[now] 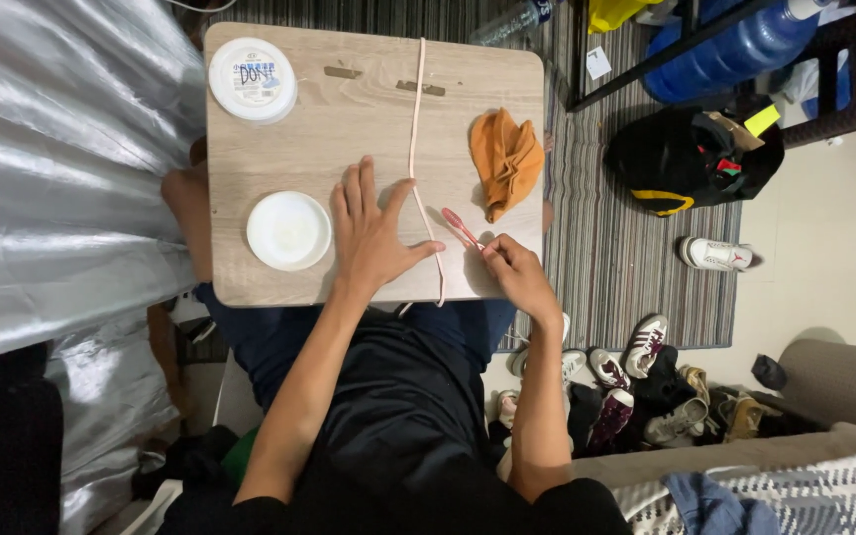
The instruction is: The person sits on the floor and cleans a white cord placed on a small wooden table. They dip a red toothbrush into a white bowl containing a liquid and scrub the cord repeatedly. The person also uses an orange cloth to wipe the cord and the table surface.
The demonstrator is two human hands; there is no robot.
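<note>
Head view | my left hand [374, 238] flat, fingers spread wide on the small light wooden table [369, 129], thumb at the long pale pink cord [415, 149] | my right hand [512, 269] pinching a pink toothbrush [460, 227] just right of cord | crumpled orange cloth [505, 159] near.

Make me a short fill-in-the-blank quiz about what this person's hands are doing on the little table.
1. The left hand lies flat on the wooden ____.
2. The right hand holds a pink ____.
3. A pale cord runs across the table between the two hands; right of it lies an ____ cloth.
4. Left of the left hand sits a white round ____.

Missing words: table; toothbrush; orange; lid
</note>
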